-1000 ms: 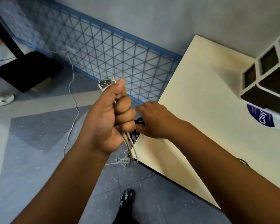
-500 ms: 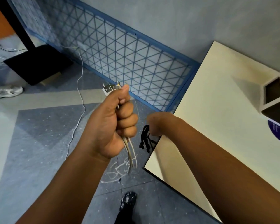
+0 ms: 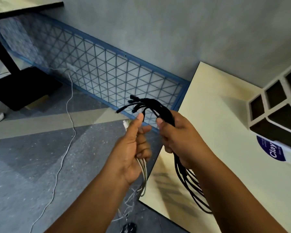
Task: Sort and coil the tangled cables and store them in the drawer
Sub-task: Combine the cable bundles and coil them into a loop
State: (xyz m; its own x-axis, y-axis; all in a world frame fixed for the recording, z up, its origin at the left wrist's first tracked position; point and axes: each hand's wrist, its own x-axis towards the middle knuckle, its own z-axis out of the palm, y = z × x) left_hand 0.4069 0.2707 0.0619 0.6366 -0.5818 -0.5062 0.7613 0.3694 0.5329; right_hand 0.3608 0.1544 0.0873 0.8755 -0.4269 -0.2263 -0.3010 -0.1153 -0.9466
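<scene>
My left hand (image 3: 133, 148) grips a bunch of white cables (image 3: 143, 172); their ends hang below my fist toward the floor and a white plug peeks above my thumb. My right hand (image 3: 176, 138) grips a bundle of black cables (image 3: 158, 106). Several black plug ends fan out above my fingers, and black loops (image 3: 190, 185) trail down beside my right forearm over the cream table (image 3: 225, 115). The two hands are side by side at the table's left edge. No drawer is in view.
A white shelf unit (image 3: 275, 105) with dark compartments stands at the table's far right, with a blue "Clay" sticker (image 3: 274, 149) near it. A blue wire grid panel (image 3: 107, 73) leans on the wall. A thin white cord (image 3: 69, 115) runs across the grey floor. A black stand base (image 3: 22, 88) sits far left.
My right hand has come up from the table's edge holding the black cable bundle, now level with my left hand. The left hand keeps gripping the white cables.
</scene>
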